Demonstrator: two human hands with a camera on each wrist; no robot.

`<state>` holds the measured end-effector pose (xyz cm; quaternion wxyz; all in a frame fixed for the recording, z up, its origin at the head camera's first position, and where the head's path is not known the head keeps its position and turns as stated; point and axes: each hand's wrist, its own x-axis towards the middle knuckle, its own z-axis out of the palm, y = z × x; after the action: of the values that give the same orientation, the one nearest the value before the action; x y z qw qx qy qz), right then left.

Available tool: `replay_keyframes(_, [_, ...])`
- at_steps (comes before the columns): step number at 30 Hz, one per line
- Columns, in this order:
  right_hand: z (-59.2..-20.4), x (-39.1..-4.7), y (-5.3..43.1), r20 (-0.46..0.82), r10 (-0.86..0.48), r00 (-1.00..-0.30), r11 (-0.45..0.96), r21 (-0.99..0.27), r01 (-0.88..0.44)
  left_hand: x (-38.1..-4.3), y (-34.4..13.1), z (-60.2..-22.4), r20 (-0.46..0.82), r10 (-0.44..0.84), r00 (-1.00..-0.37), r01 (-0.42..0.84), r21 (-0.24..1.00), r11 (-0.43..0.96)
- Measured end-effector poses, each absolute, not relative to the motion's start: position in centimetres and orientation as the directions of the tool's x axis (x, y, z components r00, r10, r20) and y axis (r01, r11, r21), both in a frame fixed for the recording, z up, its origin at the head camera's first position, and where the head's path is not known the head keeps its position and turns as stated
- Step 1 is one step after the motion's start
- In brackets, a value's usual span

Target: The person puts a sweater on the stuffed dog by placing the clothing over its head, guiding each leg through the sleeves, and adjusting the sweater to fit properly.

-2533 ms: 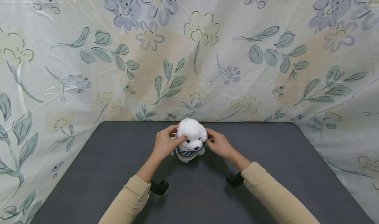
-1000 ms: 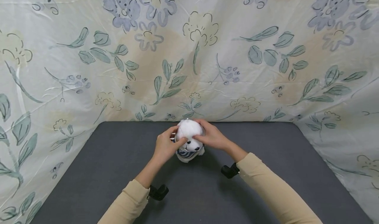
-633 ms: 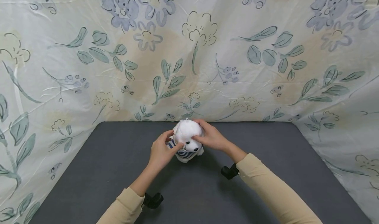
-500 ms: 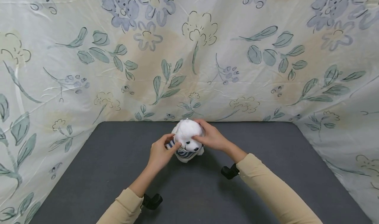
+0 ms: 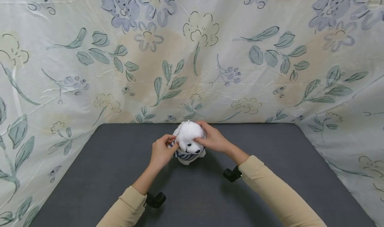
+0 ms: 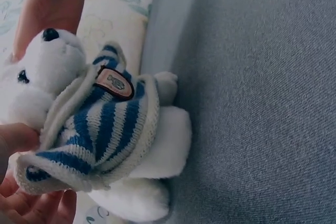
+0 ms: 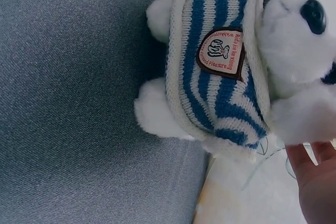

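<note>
A white plush dog [image 5: 187,132] stands upright on the dark grey table [image 5: 192,193], facing me. It wears a blue-and-white striped knit sweater [image 6: 113,124] with a badge [image 7: 223,53] on the chest. My right hand [image 5: 216,140] grips the side of its head, thumb on the face over one eye, fingers behind. On the other side, my left hand [image 5: 161,153] pinches the sweater's sleeve, thumb above and fingers beneath in the left wrist view. The paw inside that sleeve is hidden.
A pale curtain [image 5: 198,63] printed with flowers and leaves hangs right behind the table's far edge and along both sides. Dark wrist cameras [image 5: 156,199] jut inward from both wrists, low over the table.
My right hand has moved from the ear up onto the head and face. My left hand has slid off the head, down and left to the sleeve. The dog stays in place.
</note>
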<state>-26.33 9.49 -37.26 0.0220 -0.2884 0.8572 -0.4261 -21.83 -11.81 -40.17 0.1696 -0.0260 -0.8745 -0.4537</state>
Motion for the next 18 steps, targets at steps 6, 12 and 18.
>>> replay_keyframes(6, [-37.3,-26.3,9.4,0.200,-0.512,-0.835,0.472,-0.747,-0.468,-22.3,-12.2,-40.3,0.300,-0.179,-0.937,0.110,0.739,0.665])
replay_keyframes(12, [-37.4,-26.3,9.3,0.213,-0.512,-0.832,0.473,-0.739,-0.480,-22.9,-12.1,-40.6,0.275,-0.222,-0.935,0.030,0.688,0.725])
replay_keyframes(18, [-37.5,-26.3,9.3,0.228,-0.501,-0.835,0.475,-0.734,-0.485,-23.7,-11.8,-41.2,0.281,-0.235,-0.931,0.008,0.657,0.754])
